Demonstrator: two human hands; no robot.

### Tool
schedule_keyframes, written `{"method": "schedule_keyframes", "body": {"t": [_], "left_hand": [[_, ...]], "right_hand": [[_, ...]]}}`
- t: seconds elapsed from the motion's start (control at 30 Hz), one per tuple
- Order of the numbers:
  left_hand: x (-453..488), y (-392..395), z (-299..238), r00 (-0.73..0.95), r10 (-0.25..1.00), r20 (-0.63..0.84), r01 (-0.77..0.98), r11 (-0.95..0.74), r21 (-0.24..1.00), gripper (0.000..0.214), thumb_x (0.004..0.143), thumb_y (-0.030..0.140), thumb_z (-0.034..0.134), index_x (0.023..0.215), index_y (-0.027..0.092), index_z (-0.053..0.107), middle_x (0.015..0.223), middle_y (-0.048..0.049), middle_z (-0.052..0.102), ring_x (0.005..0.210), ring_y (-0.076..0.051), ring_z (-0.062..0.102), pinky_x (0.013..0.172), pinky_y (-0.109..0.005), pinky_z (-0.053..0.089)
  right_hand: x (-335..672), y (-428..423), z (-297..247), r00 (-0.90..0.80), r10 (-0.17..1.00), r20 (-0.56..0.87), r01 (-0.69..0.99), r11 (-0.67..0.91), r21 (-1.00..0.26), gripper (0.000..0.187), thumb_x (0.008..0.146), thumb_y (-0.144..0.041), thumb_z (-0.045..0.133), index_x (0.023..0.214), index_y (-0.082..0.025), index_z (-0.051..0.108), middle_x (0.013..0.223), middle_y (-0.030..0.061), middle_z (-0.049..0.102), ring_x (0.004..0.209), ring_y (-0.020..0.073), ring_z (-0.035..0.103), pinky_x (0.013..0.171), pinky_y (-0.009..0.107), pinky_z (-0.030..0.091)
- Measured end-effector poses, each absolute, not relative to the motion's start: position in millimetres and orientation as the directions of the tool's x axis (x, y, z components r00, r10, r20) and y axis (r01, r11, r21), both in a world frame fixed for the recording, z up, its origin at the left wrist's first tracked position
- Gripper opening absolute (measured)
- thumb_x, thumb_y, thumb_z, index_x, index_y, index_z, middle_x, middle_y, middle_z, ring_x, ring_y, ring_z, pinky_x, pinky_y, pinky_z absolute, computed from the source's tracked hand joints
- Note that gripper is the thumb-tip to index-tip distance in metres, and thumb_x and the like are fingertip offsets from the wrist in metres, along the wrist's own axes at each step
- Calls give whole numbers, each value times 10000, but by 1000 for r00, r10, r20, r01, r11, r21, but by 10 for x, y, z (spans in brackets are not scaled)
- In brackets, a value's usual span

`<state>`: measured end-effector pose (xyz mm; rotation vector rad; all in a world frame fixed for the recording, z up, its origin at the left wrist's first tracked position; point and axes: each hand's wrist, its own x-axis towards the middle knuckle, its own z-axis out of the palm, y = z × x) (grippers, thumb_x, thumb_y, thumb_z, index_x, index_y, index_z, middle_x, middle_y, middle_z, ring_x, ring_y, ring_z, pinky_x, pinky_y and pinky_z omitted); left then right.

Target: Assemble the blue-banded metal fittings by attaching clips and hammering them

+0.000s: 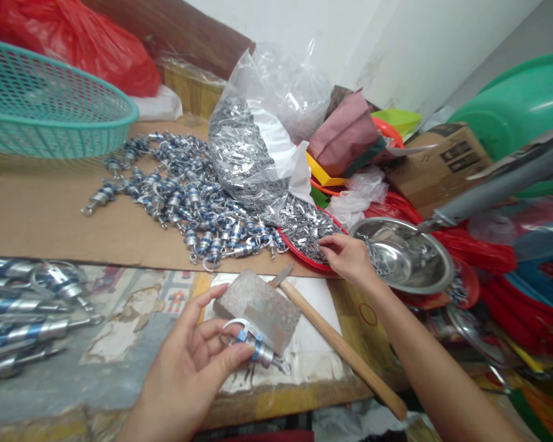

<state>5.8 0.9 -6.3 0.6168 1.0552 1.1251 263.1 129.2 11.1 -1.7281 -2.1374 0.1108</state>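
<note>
My left hand (203,356) grips a small silver-and-blue metal cylinder fitting (260,352) with a white curved strap and a ring at its end. It is over a flat metal block (260,307) on the bench. My right hand (349,256) is at the edge of a red tray (299,256) heaped with small flat metal clips (311,227). Its thumb and fingertips are pinched together; whatever is between them is too small to make out. A hammer (341,347) with a wooden handle lies beside the block.
Many similar fittings (179,184) are piled on cardboard behind, with larger ones (32,313) at left. A clear bag (244,153) of clips leans over the tray. A steel bowl (400,255) stands right, under a grey rod (502,178). A turquoise basket (50,132) is at upper left.
</note>
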Motion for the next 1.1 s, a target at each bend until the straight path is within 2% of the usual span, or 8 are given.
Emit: {"method": "schedule_keyframes", "body": {"t": [0.17,0.27,0.43,0.57,0.77,0.9,1.03,1.1], "left_hand": [[57,12,-53,81,925,-371,-422,369,828,765,605,214,775,1248,217,361,646,46,674,651,-149,662,646,-242,556],[58,12,-57,76,924,-374,-427,369,825,764,597,197,773,1242,232,364,654,44,678,642,-155,661,642,-261,556],[62,15,-54,71,929,-363,-420,358,834,751,596,203,774,1237,224,383,637,33,691,636,-146,655,639,-243,545],[70,15,-32,73,930,-360,-424,356,833,771,587,211,782,1242,226,375,643,38,693,653,-152,674,646,-234,541],[68,14,-19,78,929,-361,-450,356,819,770,584,186,773,1239,221,370,630,46,684,645,-153,670,646,-243,547],[62,17,-26,85,925,-370,-445,367,817,774,598,185,767,1257,215,364,633,45,684,643,-144,651,649,-250,551],[57,20,-34,72,923,-379,-433,371,821,808,580,196,775,1273,203,359,622,51,680,656,-150,657,647,-243,553],[54,20,-48,76,923,-376,-426,371,825,813,584,200,776,1277,200,352,626,46,685,652,-153,666,639,-239,559]], "right_hand": [[2049,694,312,-355,894,273,730,448,-517,124,791,-201,603,870,-171,694,810,29,718,721,144,664,674,254,532],[1811,435,388,-559,777,290,564,612,-554,129,803,-120,567,835,-147,690,737,41,685,681,136,620,639,237,493],[1745,404,476,-681,728,84,589,612,-528,84,790,-118,613,781,-140,693,675,28,653,665,144,588,628,229,446],[1685,467,417,-716,690,105,524,631,-572,129,819,-156,602,873,-141,718,735,32,662,697,135,595,659,227,446],[1586,414,229,-604,765,222,517,589,-621,170,850,-190,564,935,-221,708,777,5,633,724,122,578,658,229,433],[1875,349,227,-246,911,332,594,412,-691,138,874,-218,518,926,-187,642,826,24,636,741,134,590,672,243,462],[2313,247,91,-185,980,71,883,197,-427,325,807,-319,602,1101,-186,567,921,59,627,795,200,608,704,323,485],[2434,187,-10,-202,978,-53,924,173,-340,292,832,-315,562,1090,-179,575,914,66,627,825,224,619,725,351,495]]}}
